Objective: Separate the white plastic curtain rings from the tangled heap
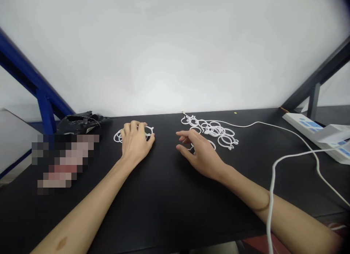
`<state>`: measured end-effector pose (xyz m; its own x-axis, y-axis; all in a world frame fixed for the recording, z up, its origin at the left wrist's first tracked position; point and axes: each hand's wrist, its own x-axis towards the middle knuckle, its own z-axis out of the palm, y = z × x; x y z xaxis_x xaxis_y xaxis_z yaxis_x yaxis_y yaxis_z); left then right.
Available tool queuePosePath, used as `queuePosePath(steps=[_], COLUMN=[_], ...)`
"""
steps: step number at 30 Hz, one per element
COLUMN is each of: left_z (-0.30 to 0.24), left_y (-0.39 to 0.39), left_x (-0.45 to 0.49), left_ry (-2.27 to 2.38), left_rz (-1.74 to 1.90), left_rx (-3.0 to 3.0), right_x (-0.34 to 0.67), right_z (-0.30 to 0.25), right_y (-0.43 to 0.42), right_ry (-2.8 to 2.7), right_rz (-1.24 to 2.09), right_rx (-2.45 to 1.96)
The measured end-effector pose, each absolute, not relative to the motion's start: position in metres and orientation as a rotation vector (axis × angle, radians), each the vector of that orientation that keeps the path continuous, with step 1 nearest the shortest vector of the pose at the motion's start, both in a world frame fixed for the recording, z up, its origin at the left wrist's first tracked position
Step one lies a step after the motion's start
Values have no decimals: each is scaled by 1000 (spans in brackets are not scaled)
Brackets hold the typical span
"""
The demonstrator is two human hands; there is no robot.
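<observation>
White, round, plastic-looking rings (216, 131), apparently in handling: left hand (134, 141) over eleven-o'clock cluster (119, 138), grip unclear; right hand (201, 153) half-spread, likely next needing a pinch at one o'clock.

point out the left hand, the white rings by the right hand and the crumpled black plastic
Left hand (133, 141): head view, back of the hand
White rings (216, 131): head view, crowded middle of the pile
Crumpled black plastic (78, 124): head view, middle of its folds

black tabletop (164, 203) with white rings (216, 130), crumpled plastic (76, 125), white cord (290, 130), power strip (308, 128)
</observation>
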<state>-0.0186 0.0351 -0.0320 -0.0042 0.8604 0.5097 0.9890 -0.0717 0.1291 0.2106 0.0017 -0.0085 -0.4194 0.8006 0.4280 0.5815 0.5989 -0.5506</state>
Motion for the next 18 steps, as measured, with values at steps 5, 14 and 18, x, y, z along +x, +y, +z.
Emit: queuePosePath(steps=[5,14,18], left_z=[-36,-34,-33], left_y=[38,40,39], left_x=[-20,-22,-23], left_ry=[-1998,-2157,-2159], left_rz=[-647,-593,-595], left_rx=[-1977,-1997,-2026], right_x=[213,236,249], right_z=[-7,1,7], right_y=[2,19,25], right_ry=[-2217,-2439,-2476], right_rz=[390,-89,-135], right_rx=[-1096,-1339,-1539])
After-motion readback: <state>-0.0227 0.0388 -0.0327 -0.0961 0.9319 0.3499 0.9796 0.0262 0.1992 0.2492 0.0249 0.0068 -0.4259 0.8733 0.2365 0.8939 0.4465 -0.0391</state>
